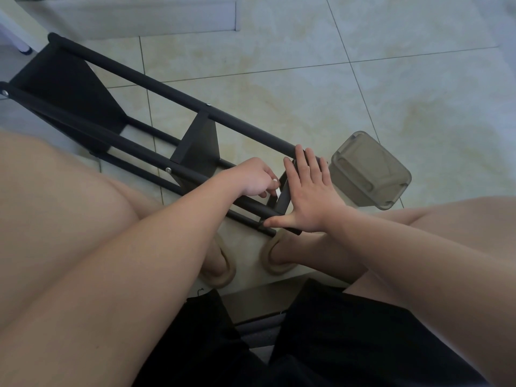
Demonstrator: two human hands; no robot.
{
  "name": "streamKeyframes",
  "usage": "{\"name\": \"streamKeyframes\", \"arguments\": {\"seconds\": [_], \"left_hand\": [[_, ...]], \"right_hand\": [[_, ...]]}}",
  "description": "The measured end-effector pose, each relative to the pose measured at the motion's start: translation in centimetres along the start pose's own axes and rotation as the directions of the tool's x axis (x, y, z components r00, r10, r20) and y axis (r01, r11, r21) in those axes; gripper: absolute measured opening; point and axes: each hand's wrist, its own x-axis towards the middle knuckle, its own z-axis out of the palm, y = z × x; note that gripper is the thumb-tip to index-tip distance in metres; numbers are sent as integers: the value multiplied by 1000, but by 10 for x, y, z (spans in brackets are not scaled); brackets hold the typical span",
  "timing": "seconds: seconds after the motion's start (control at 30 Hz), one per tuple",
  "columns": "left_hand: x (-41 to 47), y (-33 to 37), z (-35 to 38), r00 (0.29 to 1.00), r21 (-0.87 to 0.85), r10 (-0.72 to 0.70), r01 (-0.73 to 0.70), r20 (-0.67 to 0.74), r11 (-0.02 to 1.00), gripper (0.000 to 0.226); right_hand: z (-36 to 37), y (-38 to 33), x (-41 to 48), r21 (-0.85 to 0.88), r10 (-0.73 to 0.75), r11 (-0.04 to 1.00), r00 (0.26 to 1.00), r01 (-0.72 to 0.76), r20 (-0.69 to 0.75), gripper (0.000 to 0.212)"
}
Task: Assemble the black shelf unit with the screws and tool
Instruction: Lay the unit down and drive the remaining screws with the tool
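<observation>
The black shelf unit (156, 88) lies on its side on the tiled floor (335, 93), running from the far left down to the near middle, just in front of the seated person's knees; its long round poles hold a dark panel at the far left end, another at mid-length and a third at the near end; silver screws (208, 105) show in the poles where the mid panel joins. The right hand (310, 196) lies flat and spread over the near panel, fingertips reaching the far pole's end, thumb stretched out along the near pole's end. The left hand (255, 177) sits just left of it, touching the same panel, fingers curled and pinching a small white piece (275, 181); what that piece is cannot be told. A smoky see-through plastic box (368, 169) stands on the floor just right of the right hand. Two beige slippers (220, 263) show below the near pole ends, between the legs; black shorts (321, 344) fill the near edge.
</observation>
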Motion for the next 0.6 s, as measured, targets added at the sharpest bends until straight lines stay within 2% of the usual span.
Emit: {"name": "streamKeyframes", "arguments": {"seconds": [0.23,0.6], "left_hand": [[-1,2,1,1000,-42,-15,15,-10,999,10],[-3,4,-4,993,-11,-73,74,91,997,26]], "right_hand": [[0,0,0,6,-3,1000,1000,3,-4,149],[4,-1,0,12,-4,1000,1000,5,-23,149]]}}
